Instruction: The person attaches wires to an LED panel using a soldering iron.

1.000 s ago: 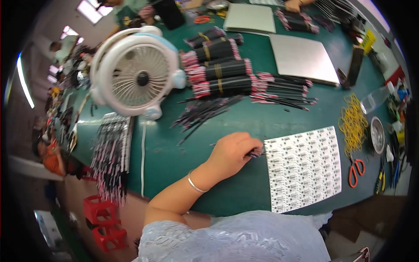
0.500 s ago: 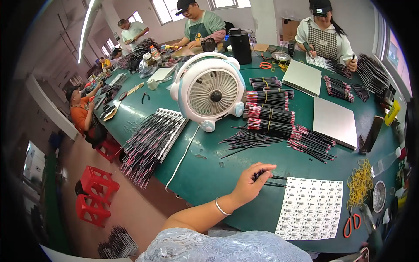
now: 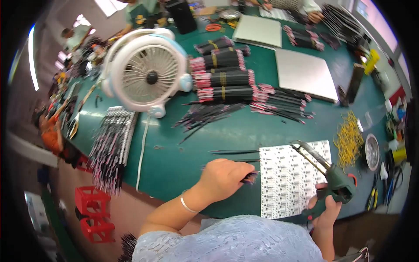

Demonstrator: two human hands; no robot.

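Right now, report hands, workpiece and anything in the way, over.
Left hand holding wires. Right hand gripping green tool. Green tool hides part of white sheet.

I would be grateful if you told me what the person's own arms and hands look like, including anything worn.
The left hand and right hand wear no gloves. On the left side, a plain, silvery bangle circles the wrist, and a pale blue, lace-patterned sleeve covers the upper arm. The right forearm shows no bracelet; its sleeve cannot be made out.
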